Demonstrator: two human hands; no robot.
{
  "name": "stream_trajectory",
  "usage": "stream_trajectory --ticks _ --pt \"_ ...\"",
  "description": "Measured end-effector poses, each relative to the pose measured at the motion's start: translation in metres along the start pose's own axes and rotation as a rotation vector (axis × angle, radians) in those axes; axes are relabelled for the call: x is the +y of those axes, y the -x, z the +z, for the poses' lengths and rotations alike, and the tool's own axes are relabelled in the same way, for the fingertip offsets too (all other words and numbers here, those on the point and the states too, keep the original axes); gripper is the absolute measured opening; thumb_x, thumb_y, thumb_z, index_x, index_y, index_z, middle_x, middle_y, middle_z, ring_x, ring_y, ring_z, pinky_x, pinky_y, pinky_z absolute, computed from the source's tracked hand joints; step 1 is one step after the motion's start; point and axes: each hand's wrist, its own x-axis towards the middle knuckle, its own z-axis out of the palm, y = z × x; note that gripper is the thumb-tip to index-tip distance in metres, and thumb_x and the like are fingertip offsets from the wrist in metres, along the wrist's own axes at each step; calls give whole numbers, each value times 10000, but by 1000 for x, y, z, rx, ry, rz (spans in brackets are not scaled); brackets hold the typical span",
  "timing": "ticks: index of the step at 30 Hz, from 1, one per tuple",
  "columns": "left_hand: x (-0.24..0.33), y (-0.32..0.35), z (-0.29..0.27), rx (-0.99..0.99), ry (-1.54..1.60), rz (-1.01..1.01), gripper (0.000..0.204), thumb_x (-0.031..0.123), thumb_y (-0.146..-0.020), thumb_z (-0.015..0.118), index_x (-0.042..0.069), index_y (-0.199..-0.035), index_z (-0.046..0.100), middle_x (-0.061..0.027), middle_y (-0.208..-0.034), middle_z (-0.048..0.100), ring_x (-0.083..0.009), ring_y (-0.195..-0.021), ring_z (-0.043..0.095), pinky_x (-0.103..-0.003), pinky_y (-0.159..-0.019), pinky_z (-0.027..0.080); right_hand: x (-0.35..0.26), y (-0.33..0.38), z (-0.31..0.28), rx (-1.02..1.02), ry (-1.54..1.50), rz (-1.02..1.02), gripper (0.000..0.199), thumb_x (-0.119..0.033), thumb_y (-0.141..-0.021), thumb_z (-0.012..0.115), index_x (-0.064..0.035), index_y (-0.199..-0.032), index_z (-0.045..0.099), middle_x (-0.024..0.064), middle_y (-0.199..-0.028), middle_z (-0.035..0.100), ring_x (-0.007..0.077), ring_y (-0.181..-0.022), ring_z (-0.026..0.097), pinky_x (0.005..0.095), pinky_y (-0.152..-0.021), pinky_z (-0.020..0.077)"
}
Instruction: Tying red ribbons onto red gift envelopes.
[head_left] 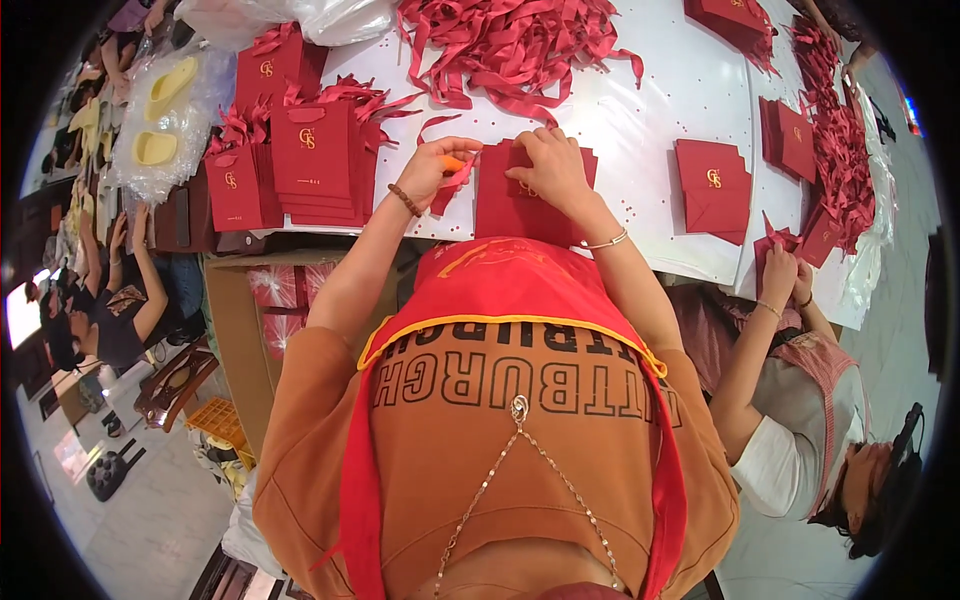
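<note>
A red paper bag (pixel 510 212) with gold print lies flat before me at the table's front edge, on top of what looks like another bag. My left hand (pixel 428 178) is beside its upper left corner, with thumb and fingers pinched on a red ribbon (pixel 457 180). One of its fingers has an orange cover. Over the bag's top edge, my right hand (pixel 552 168) bends its fingers down and grips there. The exact hold of those fingertips is partly hidden. Just beyond both hands lies a big heap of loose red ribbons (pixel 510 45).
Stacks of ribboned red bags (pixel 312 155) stand to the left, beside bubble wrap with yellow slippers (pixel 155 148). Another bag stack (pixel 712 190) lies right. Below the table's left edge is an open carton (pixel 235 300). A co-worker's hands (pixel 780 275) handle a bag at right.
</note>
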Motion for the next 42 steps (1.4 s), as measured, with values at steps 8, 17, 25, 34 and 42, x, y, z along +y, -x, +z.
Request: stream_trajectory --ticks 8,17,25,34,42 --pt "-11 -7 25 -1 66 22 238 35 -835 494 6 -1064 550 -75 -852 588 -95 -666 548 -211 -602 470 2 0 1 -15 -7 28 325 -291 -605 725 -112 -850 610 49 -813 586 246 -846 534 376 -717 396" --pt "-26 -12 38 273 -577 247 139 63 -751 616 12 -881 612 -94 -672 628 -112 -543 578 -237 -484 456 13 -3 -2 -221 -231 155 379 -347 -656 681 -111 -948 634 88 -833 637 241 -793 599 370 -716 415" --pt "-26 -16 50 350 -634 349 119 86 -753 592 7 -837 623 -114 -690 638 -183 -594 618 -283 -532 476 14 -2 -2 -276 -381 250 388 -378 -662 672 -153 -976 638 84 -863 643 233 -806 605 358 -716 432" --pt "-12 -14 58 341 -1082 527 124 92 -741 570 14 -833 600 -150 -686 618 -248 -607 605 -324 -543 472 18 1 0 -245 -530 251 334 -261 -696 659 -156 -1013 636 89 -914 642 239 -833 605 342 -755 449" --pt "1 -13 76 186 -1608 663 133 36 -674 521 -8 -797 544 -163 -707 598 -315 -643 596 -407 -577 486 14 3 -4 -230 -550 267 308 -234 -701 644 -149 -997 636 132 -836 630 281 -791 598 358 -733 443"
